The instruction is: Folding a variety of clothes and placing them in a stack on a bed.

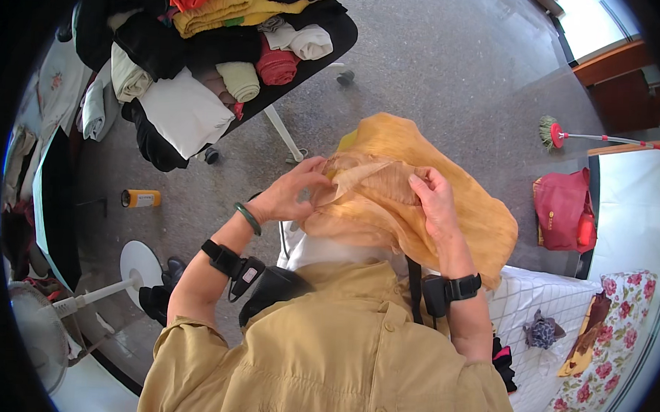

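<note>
A golden-orange cloth (456, 189) with a sheer, crumpled layer (368, 182) is spread in front of my body, over my lap. Its wider part drapes off to the right. My left hand (294, 193), with a green bangle (248, 219) at the wrist, has its curled fingers on the left edge of the sheer layer. On the other side, my right hand (433, 199) pinches the cloth between thumb and fingers. Black straps with small boxes (247, 274) sit on both forearms. Whether the cloth is a garment I cannot tell.
Piled clothes (187, 104) cover a black wheeled table (337, 41) at the far left. A white stand fan (41, 333) and a yellow-black canister (140, 198) are at left. To the right are a red bag (565, 209), a mop (553, 133) and a bed with floral fabric (610, 343).
</note>
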A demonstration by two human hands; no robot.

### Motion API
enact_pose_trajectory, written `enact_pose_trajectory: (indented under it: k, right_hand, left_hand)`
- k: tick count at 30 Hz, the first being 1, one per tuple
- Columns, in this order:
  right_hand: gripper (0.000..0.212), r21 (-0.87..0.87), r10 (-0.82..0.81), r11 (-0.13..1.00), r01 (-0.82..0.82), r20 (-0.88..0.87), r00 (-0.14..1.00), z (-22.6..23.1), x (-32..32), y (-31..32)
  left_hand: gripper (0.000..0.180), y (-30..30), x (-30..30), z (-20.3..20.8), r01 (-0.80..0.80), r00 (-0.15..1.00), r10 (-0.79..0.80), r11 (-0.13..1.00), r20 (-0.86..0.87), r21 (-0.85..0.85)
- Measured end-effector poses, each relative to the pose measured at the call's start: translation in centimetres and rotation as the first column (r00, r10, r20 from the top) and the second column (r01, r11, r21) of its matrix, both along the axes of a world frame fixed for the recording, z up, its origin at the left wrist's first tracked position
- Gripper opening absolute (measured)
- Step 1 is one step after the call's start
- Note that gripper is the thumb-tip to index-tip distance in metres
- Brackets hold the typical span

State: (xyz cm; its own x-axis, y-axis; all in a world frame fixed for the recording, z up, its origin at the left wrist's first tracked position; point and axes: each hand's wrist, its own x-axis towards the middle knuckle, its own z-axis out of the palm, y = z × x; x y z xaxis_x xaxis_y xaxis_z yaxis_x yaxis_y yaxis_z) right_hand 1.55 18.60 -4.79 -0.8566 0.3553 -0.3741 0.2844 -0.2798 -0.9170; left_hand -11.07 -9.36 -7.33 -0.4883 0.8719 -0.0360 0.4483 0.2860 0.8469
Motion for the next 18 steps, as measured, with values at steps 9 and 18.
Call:
enact_pose_trajectory:
  k: [9, 18]
  right_hand:
    - [0.012, -0.032, -0.053, 0.998, 0.052, -0.038, 0.998, -0.2, 0.0, 0.1]
    - [0.008, -0.077, -0.174, 0.983, 0.169, -0.06, 0.983, -1.6, 0.8, 0.8]
  left_hand:
    - [0.031, 0.5, -1.6, -1.5, -0.205, 0.942, 0.189, 0.978, -0.279, -0.028]
    - [0.015, 1.5, -5.3, -2.2, -0.639, 0.407, 0.251, 0.765, 0.878, 0.078]
